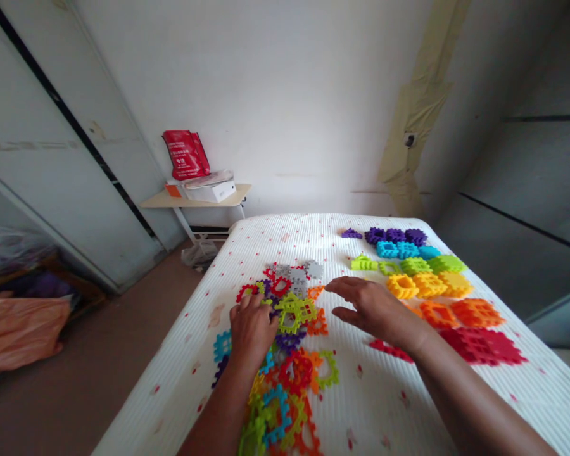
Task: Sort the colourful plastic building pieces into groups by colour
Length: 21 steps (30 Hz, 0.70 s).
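My left hand rests at the left side of a loose pile of toothed plastic building pieces. Its fingers are slightly apart and bent down over the pieces, and nothing shows lifted in them. Close to its fingertips lie a red piece and a lime green piece. My right hand hovers over the sheet right of the pile, fingers stretched forward and thumb apart, holding nothing. Nearest its fingertips is an orange piece. Grey pieces lie at the pile's far end.
Stacks sorted by colour stand in rows at right: purple, blue, lime, yellow, orange and red. They lie on a spotted white mattress. A small table with a red bag stands behind.
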Tool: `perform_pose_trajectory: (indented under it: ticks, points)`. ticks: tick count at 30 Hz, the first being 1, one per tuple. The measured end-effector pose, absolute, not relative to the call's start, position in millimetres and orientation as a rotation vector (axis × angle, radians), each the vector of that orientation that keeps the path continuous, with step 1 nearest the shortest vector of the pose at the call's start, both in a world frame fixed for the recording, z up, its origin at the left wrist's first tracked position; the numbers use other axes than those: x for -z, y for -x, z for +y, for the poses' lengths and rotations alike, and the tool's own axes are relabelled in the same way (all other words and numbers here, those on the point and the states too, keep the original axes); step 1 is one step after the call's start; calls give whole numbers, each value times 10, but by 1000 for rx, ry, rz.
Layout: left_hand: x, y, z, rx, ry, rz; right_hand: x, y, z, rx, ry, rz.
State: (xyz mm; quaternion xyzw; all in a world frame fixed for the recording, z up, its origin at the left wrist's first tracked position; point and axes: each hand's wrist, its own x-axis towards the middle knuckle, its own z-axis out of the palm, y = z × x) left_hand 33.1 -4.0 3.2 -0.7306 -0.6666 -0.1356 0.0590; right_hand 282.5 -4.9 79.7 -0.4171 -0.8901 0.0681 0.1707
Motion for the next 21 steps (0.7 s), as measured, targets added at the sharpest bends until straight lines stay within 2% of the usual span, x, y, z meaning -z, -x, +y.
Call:
perform_pose_trajectory:
  ticks: [7,16,21]
  points:
    - [-86,-307,-61,550,2161,-1938,-800,-2842,-44,-207,1205,-2511]
    - [-4,-140,-3,1136,2039,-1940,-713,-2809,-18,-178,1203,-2555]
    - [26,-129,3,1243,2005,-2019,-716,-2774,-25,-181,1206,-2589]
